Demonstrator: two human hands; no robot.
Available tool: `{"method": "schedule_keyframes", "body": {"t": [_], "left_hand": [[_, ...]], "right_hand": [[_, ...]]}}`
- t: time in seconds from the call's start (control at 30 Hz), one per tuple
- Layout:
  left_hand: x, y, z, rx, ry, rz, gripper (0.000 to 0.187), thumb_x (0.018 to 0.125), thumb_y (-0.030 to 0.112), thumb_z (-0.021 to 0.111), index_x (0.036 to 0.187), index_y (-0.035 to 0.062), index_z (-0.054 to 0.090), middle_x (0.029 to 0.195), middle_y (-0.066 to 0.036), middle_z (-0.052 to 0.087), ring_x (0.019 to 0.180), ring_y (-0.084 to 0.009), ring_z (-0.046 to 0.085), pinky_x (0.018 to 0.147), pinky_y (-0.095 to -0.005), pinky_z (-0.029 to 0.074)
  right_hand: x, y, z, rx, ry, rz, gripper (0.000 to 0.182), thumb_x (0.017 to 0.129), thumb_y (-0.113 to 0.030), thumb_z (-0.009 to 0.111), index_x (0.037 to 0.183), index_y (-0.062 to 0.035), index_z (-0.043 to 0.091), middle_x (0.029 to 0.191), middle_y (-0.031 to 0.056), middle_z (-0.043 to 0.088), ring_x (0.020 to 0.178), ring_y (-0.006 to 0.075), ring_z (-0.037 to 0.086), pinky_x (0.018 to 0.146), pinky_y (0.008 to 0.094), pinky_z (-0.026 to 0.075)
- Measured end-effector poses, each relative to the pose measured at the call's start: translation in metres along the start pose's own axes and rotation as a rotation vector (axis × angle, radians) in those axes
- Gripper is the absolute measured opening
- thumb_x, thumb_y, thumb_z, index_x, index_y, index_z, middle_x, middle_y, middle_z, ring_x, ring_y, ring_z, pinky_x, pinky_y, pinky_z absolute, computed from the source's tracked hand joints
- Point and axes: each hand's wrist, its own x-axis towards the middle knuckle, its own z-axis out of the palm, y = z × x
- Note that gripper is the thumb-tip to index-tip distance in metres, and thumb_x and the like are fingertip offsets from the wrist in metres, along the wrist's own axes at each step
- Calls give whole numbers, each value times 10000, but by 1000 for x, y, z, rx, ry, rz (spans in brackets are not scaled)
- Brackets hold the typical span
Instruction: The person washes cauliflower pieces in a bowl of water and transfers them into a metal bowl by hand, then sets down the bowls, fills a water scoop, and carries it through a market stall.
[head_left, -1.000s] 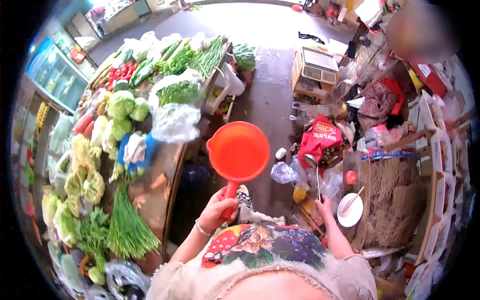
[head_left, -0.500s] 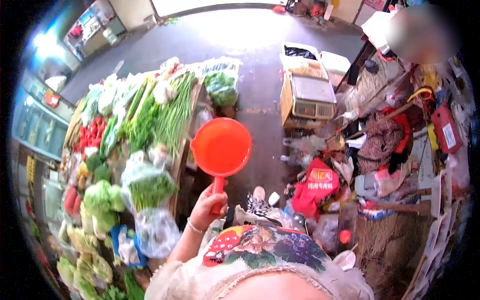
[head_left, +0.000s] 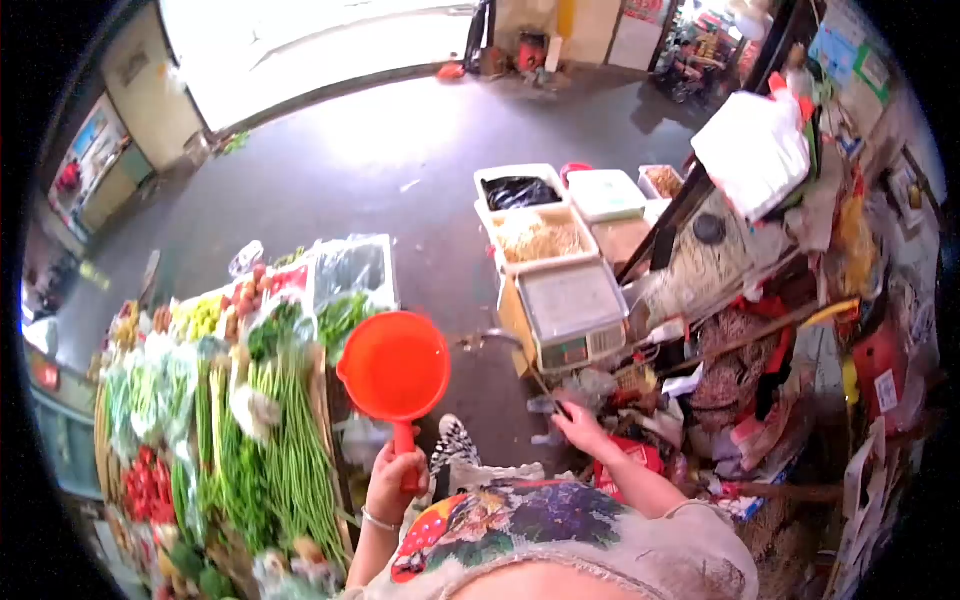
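My left hand point(head_left: 397, 478) is closed round the handle of a red plastic water dipper point(head_left: 395, 365), its round bowl up and facing me. The dipper hangs over the floor beside the vegetable stall. On the right, my right hand point(head_left: 585, 430) reaches forward, closed at the end of a thin stick-like thing point(head_left: 540, 378) with a curved, greyish far end. Exactly what kind of tool it is, I cannot tell. Crumpled clear plastic bags point(head_left: 588, 388) lie close by this hand, and a red bag point(head_left: 632, 455) shows partly behind my forearm.
Green beans point(head_left: 295, 430), leafy greens and red peppers point(head_left: 150, 487) cover the stall at left. A digital scale point(head_left: 570, 300) stands ahead right, with a tub of pale shreds point(head_left: 540, 238) behind it. Bags and cloths pile up on the right. Wet-looking floor point(head_left: 400, 190) stretches ahead.
My view has swung right and upward. My right hand has come into view, stretched out below the scale with the thin thing. The dipper stays in my left hand, lower in view.
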Motion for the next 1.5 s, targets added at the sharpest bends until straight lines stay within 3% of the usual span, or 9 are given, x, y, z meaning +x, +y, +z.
{"method": "schedule_keyframes", "body": {"t": [0.23, 0.3, 0.37, 0.43, 0.6, 0.7, 0.93, 1.2, 1.5], "left_hand": [[154, 108, 15, 4, -56, -86, 429, 797, 52, 547, 1202, 26, 407, 716, -65, 548, 474, -155, 515, 388, -261, 388], [203, 130, 22, 24, -47, -99, 415, 798, 50, 542, 1192, 18, 414, 707, -61, 544, 471, -151, 512, 384, -259, 384], [243, 154, 37, -19, -6, -75, 389, 801, 48, 534, 1172, 8, 426, 696, -58, 535, 467, -148, 503, 380, -248, 377], [285, 168, 40, 3, -59, 7, 344, 809, 51, 512, 1144, 2, 446, 712, -70, 537, 466, -138, 484, 365, -231, 365], [383, 216, 42, -35, 69, -6, 357, 813, 59, 508, 1153, -19, 434, 795, -91, 562, 473, -137, 490, 353, -231, 364], [430, 251, 59, -70, 26, 39, 313, 823, 73, 516, 1118, -11, 455, 797, -82, 572, 480, -135, 500, 358, -235, 366], [573, 315, 9, -44, 63, 36, 351, 833, 79, 509, 1165, -13, 443, 754, -68, 550, 487, -130, 494, 360, -227, 369], [747, 413, -50, -12, 139, 62, 370, 809, 96, 529, 1153, -7, 439, 701, -56, 517, 442, -129, 467, 367, -232, 354], [926, 536, -85, -165, 202, 189, 445, 828, 120, 525, 1232, 5, 378, 735, -45, 501, 464, -109, 488, 346, -214, 352]], "right_hand": [[88, -63, -11, -182, 104, 58, 421, 811, -318, 587, 1068, 14, 558, 950, 211, 620, 896, 303, 601, 776, 379, 454], [116, -73, -19, -125, 159, 106, 337, 796, -275, 587, 996, -4, 588, 806, 163, 624, 733, 194, 600, 677, 333, 466], [154, -80, -31, -98, 82, 203, 419, 806, -300, 577, 1107, -8, 555, 953, 196, 626, 881, 290, 607, 773, 371, 463], [197, -86, -45, -88, 66, 174, 360, 793, -282, 571, 1016, 1, 587, 798, 150, 626, 720, 152, 574, 672, 323, 458], [314, -154, -88, -49, -44, 265, 349, 787, -294, 549, 1007, -25, 585, 754, 120, 620, 688, 171, 581, 637, 342, 457], [393, -173, -97, -153, 79, 18, 343, 790, -307, 548, 994, -35, 595, 829, 167, 624, 755, 295, 605, 676, 385, 461], [590, -209, -78, 132, -59, -36, 224, 864, -232, 534, 994, -54, 576, 648, -7, 511, 536, 63, 464, 481, 227, 386], [825, -278, -52, 174, -56, 115, 143, 859, -191, 546, 795, -63, 540, 622, -13, 512, 511, 72, 480, 446, 234, 396], [1067, -376, -77, 263, -128, 68, 152, 886, -133, 513, 1005, -38, 512, 616, -5, 469, 453, 69, 441, 389, 207, 342]]}}
